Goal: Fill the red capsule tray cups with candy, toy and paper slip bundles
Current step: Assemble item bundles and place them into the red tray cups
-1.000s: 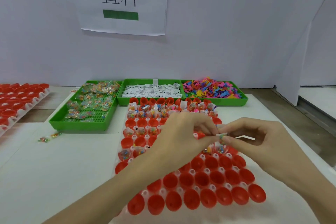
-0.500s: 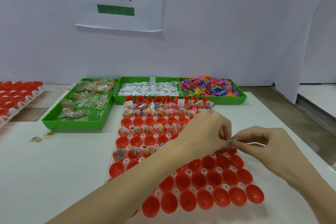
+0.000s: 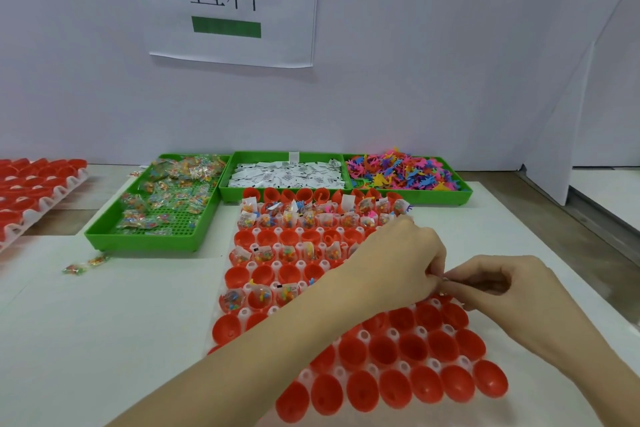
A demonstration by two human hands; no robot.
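hands (image 3: pixel 398 267) shifted right, far cups (image 3: pixel 313 218) filled, near cups (image 3: pixel 394 388) empty

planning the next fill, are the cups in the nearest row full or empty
Empty: the nearest row of cups shows only bare red insides, no bundles, unlike the filled far rows.

Open worktop (image 3: pixel 104 322) is available left of the red capsule tray (image 3: pixel 346 350), interrupted only by a stray candy packet (image 3: pixel 85 264). The far edge is blocked by three green bins (image 3: pixel 145 243) set against the wall. The tray's right middle is occupied by both hands (image 3: pixel 446 279).
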